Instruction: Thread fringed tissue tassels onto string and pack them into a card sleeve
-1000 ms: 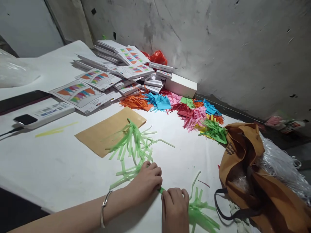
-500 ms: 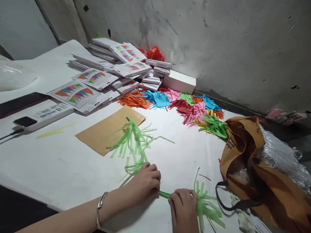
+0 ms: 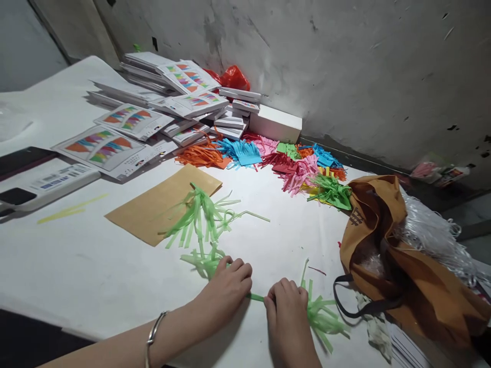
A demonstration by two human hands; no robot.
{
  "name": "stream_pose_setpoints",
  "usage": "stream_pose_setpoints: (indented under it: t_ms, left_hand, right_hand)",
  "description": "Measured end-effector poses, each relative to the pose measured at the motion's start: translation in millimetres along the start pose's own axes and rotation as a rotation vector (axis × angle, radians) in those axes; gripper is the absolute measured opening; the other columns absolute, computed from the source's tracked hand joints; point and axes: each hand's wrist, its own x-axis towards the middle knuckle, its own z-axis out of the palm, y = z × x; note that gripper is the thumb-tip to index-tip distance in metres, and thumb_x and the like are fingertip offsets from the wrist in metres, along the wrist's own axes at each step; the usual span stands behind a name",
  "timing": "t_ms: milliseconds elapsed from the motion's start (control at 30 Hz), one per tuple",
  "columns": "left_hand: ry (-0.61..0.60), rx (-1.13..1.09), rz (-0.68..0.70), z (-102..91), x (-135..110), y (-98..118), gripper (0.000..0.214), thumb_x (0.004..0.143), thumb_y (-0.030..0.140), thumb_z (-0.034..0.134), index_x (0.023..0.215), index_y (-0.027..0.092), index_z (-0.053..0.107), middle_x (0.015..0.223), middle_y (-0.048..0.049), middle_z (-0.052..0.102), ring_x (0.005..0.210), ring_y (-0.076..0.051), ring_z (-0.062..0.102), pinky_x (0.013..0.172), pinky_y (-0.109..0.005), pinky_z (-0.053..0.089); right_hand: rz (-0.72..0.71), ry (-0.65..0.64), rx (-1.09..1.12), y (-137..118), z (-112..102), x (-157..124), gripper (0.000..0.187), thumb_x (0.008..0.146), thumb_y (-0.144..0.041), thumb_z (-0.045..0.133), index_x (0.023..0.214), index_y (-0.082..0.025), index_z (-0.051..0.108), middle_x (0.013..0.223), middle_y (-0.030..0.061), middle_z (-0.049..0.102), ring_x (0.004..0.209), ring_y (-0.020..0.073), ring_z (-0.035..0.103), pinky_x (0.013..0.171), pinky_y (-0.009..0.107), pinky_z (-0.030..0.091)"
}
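A long green fringed paper strip (image 3: pixel 203 220) runs from the brown envelope (image 3: pixel 153 207) across the white table (image 3: pixel 76 266) to both hands. My left hand (image 3: pixel 228 289), with a silver bangle on the wrist, is closed on the strip, and a bunched part fans out just beyond its fingers. My right hand (image 3: pixel 287 314) pinches the same strip a little to the right. Between the two hands the strip is twisted into a thin green cord (image 3: pixel 255 297). Loose green fringe (image 3: pixel 324 317) spreads out past the right hand.
Piles of coloured fringed paper (image 3: pixel 291 166) lie by the wall. Stacks of printed cards (image 3: pixel 169 99) and a white box (image 3: pixel 275 124) stand at the back. A brown bag (image 3: pixel 387 255) with clear plastic sits at the right. A phone (image 3: pixel 15 195) lies far left.
Both hands have kept hold of the green strip. The fringe near the left hand has been drawn in and bunched, the right hand has shifted slightly right, and the camera view has swung right.
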Motion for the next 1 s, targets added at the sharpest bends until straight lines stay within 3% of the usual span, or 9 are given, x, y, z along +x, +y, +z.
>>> stream_pose_setpoints:
  t_ms: [100, 267, 367, 567, 667, 833, 1000]
  left_hand:
    - [0.082, -0.104, 0.032, 2.2, -6.1, -5.1, 0.015, 0.084, 0.006, 0.062, 0.079, 0.02, 0.062, 0.091, 0.0, 0.065, 0.086, -0.021, 0.053, 0.084, -0.041, 0.028]
    - [0.248, -0.142, 0.147, 5.7, -12.6, -7.5, 0.019, 0.088, 0.002, 0.054, 0.083, 0.02, 0.059, 0.091, -0.0005, 0.064, 0.087, -0.02, 0.052, 0.094, -0.044, 0.028]
    - [0.249, -0.089, 0.23, 6.8, -15.0, -9.8, 0.017, 0.089, 0.004, 0.055, 0.084, 0.019, 0.058, 0.09, -0.0007, 0.063, 0.088, -0.02, 0.052, 0.1, -0.045, 0.025]
    - [0.25, -0.113, 0.122, 11.0, -22.3, -12.5, 0.017, 0.094, 0.008, 0.053, 0.084, 0.02, 0.059, 0.093, -0.0008, 0.063, 0.088, -0.021, 0.052, 0.091, -0.041, 0.029]
    - [0.184, -0.146, 0.031, 7.2, -21.3, -5.7, 0.021, 0.095, 0.009, 0.046, 0.081, 0.018, 0.059, 0.092, -0.0029, 0.062, 0.088, -0.022, 0.051, 0.087, -0.043, 0.03]
    - [0.043, -0.084, -0.126, -7.5, -7.4, 9.3, 0.022, 0.089, 0.01, 0.046, 0.073, 0.016, 0.061, 0.09, -0.0071, 0.06, 0.085, -0.024, 0.051, 0.084, -0.046, 0.032]
    - [-0.014, -0.043, -0.151, -12.0, 3.6, 9.2, 0.016, 0.082, 0.012, 0.055, 0.069, 0.016, 0.062, 0.086, -0.0071, 0.062, 0.084, -0.024, 0.053, 0.08, -0.043, 0.033]
  right_hand:
    - [-0.093, -0.002, 0.058, 3.4, -2.4, -1.6, 0.018, 0.092, -0.008, 0.051, 0.084, -0.024, 0.053, 0.083, -0.002, 0.057, 0.08, 0.0198, 0.051, 0.085, 0.04, 0.028]
    - [-0.253, 0.249, -0.03, -0.4, 0.0, -10.9, 0.026, 0.104, -0.018, 0.036, 0.088, -0.022, 0.056, 0.088, 0.0017, 0.061, 0.09, 0.0201, 0.054, 0.102, 0.049, 0.025]
    - [-0.305, 0.209, -0.058, 1.0, 2.2, -16.9, 0.026, 0.104, -0.02, 0.037, 0.087, -0.022, 0.057, 0.086, 0.0008, 0.061, 0.087, 0.0189, 0.054, 0.097, 0.044, 0.028]
    - [-0.193, 0.1, 0.027, 2.7, 2.4, -23.6, 0.02, 0.1, -0.015, 0.042, 0.088, -0.024, 0.055, 0.086, -0.0007, 0.056, 0.086, 0.0194, 0.052, 0.096, 0.044, 0.027]
    - [-0.122, 0.091, 0.039, -1.5, 3.7, -24.9, 0.019, 0.097, -0.012, 0.043, 0.089, -0.025, 0.054, 0.088, -0.0003, 0.056, 0.087, 0.0208, 0.051, 0.095, 0.046, 0.026]
    - [0.043, 0.115, -0.126, -12.5, 9.7, -22.0, 0.019, 0.093, -0.011, 0.045, 0.083, -0.024, 0.053, 0.084, 0.0028, 0.056, 0.085, 0.0252, 0.049, 0.091, 0.051, 0.026]
    - [0.06, 0.178, -0.167, -16.5, 10.1, -14.9, 0.02, 0.091, -0.014, 0.045, 0.076, -0.024, 0.052, 0.079, 0.0047, 0.056, 0.079, 0.0266, 0.05, 0.083, 0.049, 0.027]
